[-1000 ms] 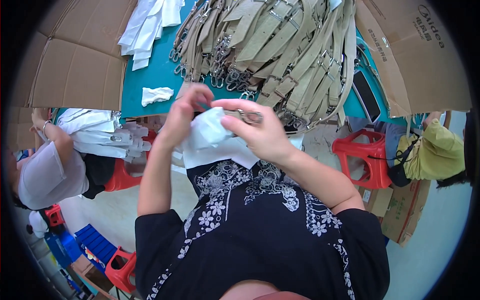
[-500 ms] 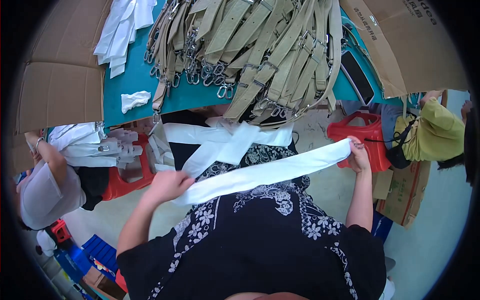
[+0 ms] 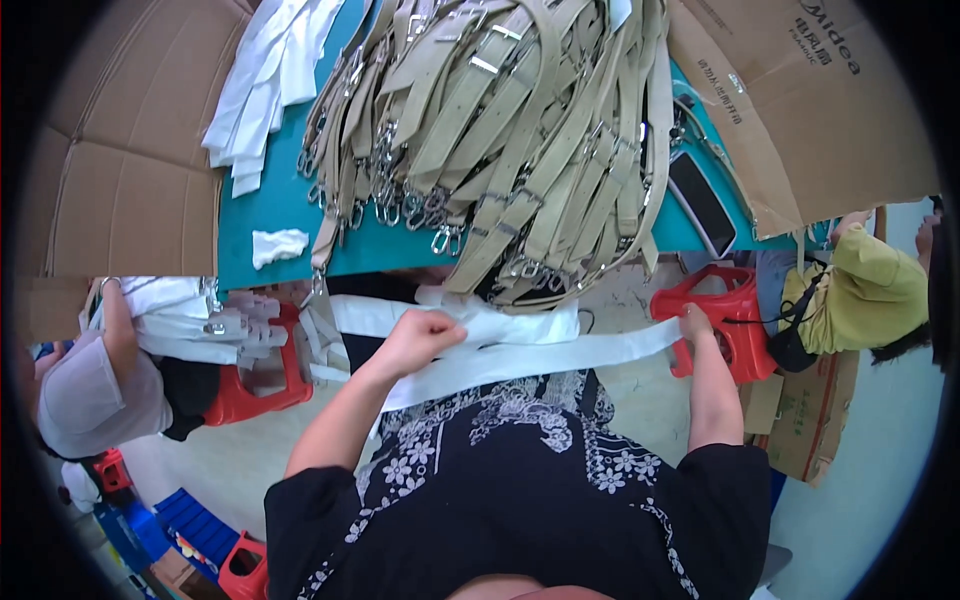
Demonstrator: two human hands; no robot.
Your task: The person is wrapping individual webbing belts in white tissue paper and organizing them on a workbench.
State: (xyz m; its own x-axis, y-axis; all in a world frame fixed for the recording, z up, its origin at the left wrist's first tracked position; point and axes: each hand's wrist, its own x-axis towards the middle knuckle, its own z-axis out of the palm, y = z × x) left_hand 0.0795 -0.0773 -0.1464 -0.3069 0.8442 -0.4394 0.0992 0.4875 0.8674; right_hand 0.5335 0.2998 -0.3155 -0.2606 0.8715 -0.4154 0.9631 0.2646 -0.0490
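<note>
The left hand (image 3: pixel 425 335) was clenched tight on a long white cloth strip (image 3: pixel 560 352). The right hand (image 3: pixel 693 325) gripped its far end, near a red stool (image 3: pixel 735 300).

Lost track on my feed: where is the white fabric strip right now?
In the head view the white fabric strip is stretched between the left hand and right hand, below the teal table edge.

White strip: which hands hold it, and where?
Both: the left hand grips the white cloth strip partway along, the right hand holds its far end.
</note>
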